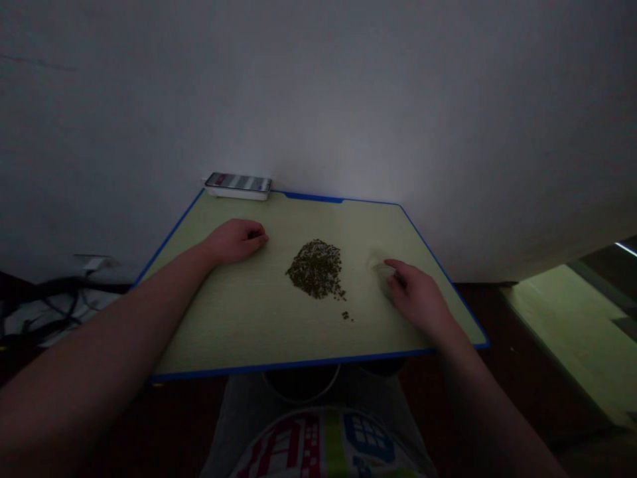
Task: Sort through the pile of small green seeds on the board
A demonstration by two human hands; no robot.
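Observation:
A loose pile of small brown-green grains, like seeds or dried beans, lies mid-board, with a few stray ones at its lower right. To its left, my left hand rests on the pale board, fingers curled in and nothing visible in them. On the right side of the board, my right hand pinches a thin, clear, see-through object between thumb and fingers. This object is faint and blurred, so its exact kind cannot be made out. Neither hand touches the pile.
A phone lies on a white box at the board's far left corner, by the wall. Blue trim edges the board. Under the near edge, a round-rimmed container shows between my legs. Black cables lie at left.

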